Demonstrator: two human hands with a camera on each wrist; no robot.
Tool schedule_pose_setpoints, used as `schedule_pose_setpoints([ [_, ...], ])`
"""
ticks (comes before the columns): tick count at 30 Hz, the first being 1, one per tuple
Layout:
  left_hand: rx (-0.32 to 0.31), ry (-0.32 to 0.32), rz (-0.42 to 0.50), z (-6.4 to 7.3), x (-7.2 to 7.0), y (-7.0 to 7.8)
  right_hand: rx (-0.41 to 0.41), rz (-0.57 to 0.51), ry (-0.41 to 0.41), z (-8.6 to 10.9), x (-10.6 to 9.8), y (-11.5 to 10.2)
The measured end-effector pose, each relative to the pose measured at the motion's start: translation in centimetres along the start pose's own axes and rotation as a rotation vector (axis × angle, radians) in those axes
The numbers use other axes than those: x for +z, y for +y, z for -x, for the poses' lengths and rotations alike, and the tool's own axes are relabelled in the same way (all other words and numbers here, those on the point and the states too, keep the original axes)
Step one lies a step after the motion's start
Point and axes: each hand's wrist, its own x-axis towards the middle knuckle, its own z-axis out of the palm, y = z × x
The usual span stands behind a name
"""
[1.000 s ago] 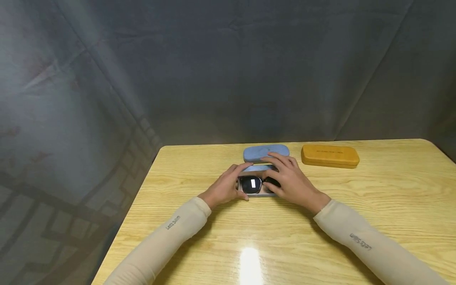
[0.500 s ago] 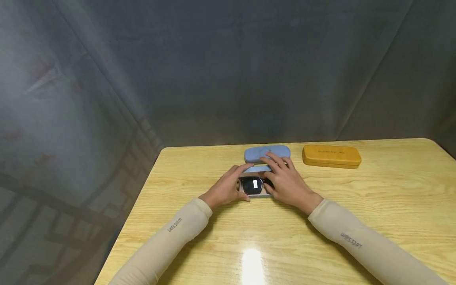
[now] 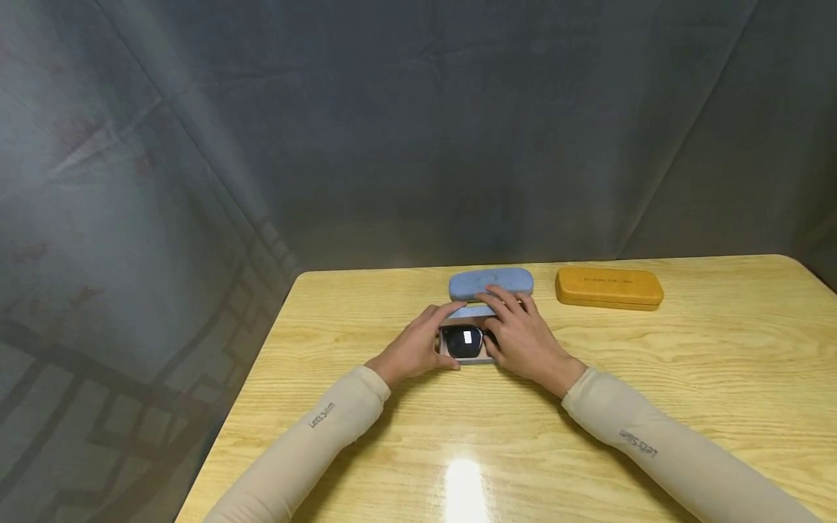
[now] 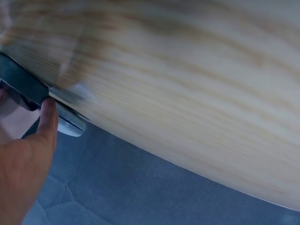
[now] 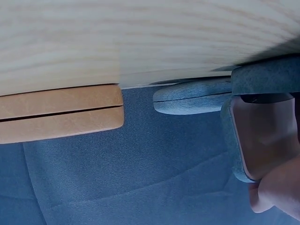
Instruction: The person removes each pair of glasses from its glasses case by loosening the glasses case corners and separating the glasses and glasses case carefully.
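- The right hand (image 3: 531, 343) had shifted left across the sunglasses (image 3: 464, 343), apparently adjusting them; its grip couldn't be told.
- The left hand (image 3: 413, 351) gripped the open case (image 3: 472, 311).

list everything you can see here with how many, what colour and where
sunglasses: 1 pair, black, in the open case
open case: 1, blue outside, paler inside, on the table between the hands
closed blue case: 1, blue, just behind the open case
closed orange case: 1, yellow-orange, back of the table, right of the closed blue case
table: 1, light wood-grain, under everything
backdrop: dark grey-blue, behind and left of the table
left hand: 1, bare, gripping the open case's left end
right hand: 1, bare, fingertips at the sunglasses' bridge
sleeves: 2, cream, on both forearms
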Motion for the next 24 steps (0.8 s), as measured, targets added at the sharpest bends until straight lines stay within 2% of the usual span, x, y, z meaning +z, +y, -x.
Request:
schedule_pose_setpoints([
  [10,0.0,-0.006,-0.004,0.0,0.1,-0.3,-0.055,0.016,0.02,-0.2,-0.4,0.2],
  [24,0.0,-0.013,0.003,-0.1,0.0,-0.3,-0.04,-0.005,0.028,-0.5,-1.9,-0.1],
])
